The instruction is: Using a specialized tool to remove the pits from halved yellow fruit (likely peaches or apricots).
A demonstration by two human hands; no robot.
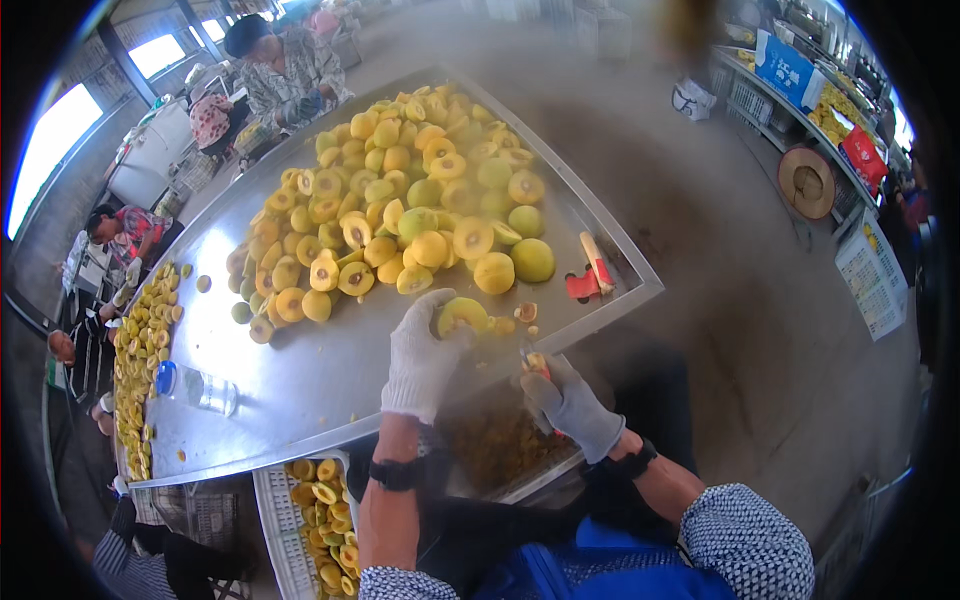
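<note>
My left hand (427, 356), in a white knit glove, grips a yellow-green stone-fruit half (461, 316) over the near edge of the metal table (300, 390). In a greyish-white glove, my right hand (574, 405) holds a small pitting tool (535, 364); most of its handle is hidden by the fingers. Its metal tip points at the fruit without touching it. Just beyond the tool lie a brown fruit stone (526, 312) and small scraps of flesh. A large heap of halved yellow stone fruit (390, 195) covers the middle of the table.
A wooden-handled tool with red wrapping (596, 262) rests at the table's right corner. To the left are a clear bottle with a blue cap (199, 388) and more halves. Below, a white crate (281, 517) holds halves; a bin of scraps (502, 450) is at my lap. Several people sit around.
</note>
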